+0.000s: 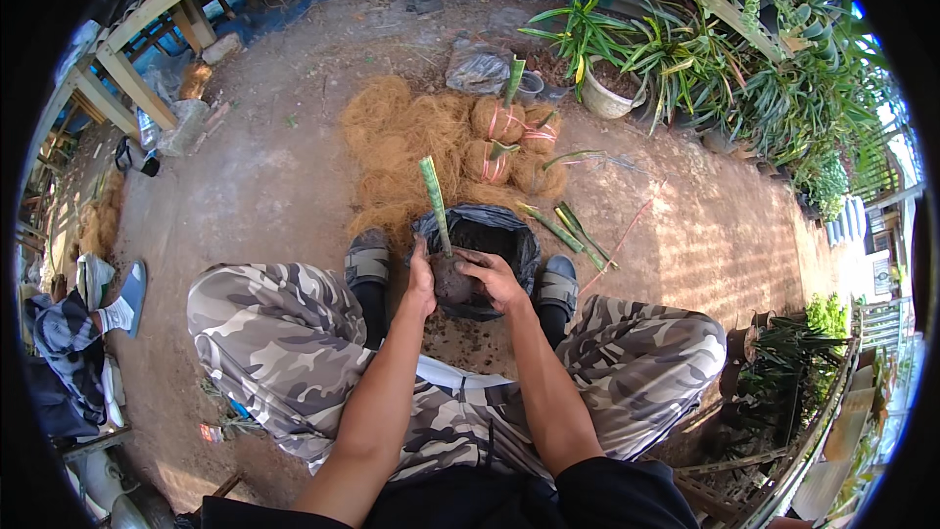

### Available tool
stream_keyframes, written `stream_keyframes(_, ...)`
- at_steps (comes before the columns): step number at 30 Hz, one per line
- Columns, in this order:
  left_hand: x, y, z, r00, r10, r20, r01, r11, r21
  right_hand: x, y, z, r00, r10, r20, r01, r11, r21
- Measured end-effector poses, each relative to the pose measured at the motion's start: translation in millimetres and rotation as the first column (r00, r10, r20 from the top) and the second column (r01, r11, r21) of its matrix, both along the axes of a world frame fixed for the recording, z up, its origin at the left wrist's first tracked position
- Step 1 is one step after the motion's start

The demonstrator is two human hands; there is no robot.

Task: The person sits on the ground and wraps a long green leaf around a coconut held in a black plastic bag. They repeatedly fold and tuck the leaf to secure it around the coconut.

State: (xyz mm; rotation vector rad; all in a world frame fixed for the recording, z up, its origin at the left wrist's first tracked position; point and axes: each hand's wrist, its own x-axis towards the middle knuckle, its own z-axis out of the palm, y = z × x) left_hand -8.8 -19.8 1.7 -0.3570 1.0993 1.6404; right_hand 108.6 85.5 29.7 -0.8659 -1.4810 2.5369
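Observation:
Between my left hand (421,278) and my right hand (493,278) is a ball of dark soil (452,281), cupped from both sides. An upright green snake plant leaf cutting (434,195) stands out of its top. The ball is held over a black plastic bag (525,246) with dark soil inside, which sits between my feet. Beyond the bag lies a spread of loose brown coconut fibre (400,136). At its right are several fibre-wrapped balls (487,162) with leaf cuttings, some bound with pink string. Cut leaf pieces (580,231) lie right of the bag.
A crumpled plastic bag (477,67), a small dark pot (529,86) and a white pot (609,97) with a leafy plant stand behind the balls. A pink string (633,224) lies on the ground at right. Another person's slippered foot (131,301) shows at far left, near a wooden frame (136,84).

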Motion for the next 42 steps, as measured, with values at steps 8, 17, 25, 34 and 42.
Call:
stream_keyframes(8, -3.3, -0.5, -3.3, 0.999, -0.029, 0.016, 0.029, 1.000, 0.007, -4.0, -2.3, -1.6, 1.000, 0.012, 0.012, -0.011, 0.999, -0.036)
stream_keyframes(17, -7.1, -5.2, -7.1, 0.997, -0.065, 0.048, 0.067, 0.997, -0.038, -2.3, 0.1, -7.9, 0.996, 0.091, 0.012, -0.092, 0.993, 0.076)
stream_keyframes(25, -13.9, -2.0, -35.0, 0.997, 0.011, 0.075, -0.003, 0.995, -0.105, -7.7, -5.9, -4.4, 0.985, 0.170, 0.023, -0.170, 0.955, 0.241)
stream_keyframes(34, -15.7, -2.3, -43.2, 0.992, 0.041, 0.121, -0.028, 0.994, -0.106, -7.7, -3.9, 0.3, 0.966, 0.244, 0.089, -0.258, 0.858, 0.445)
stream_keyframes(42, -14.7, -5.8, -26.8, 0.991, -0.047, 0.128, 0.056, 0.996, -0.067, -5.8, -1.5, -7.6, 0.980, 0.200, -0.022, -0.190, 0.957, 0.217)
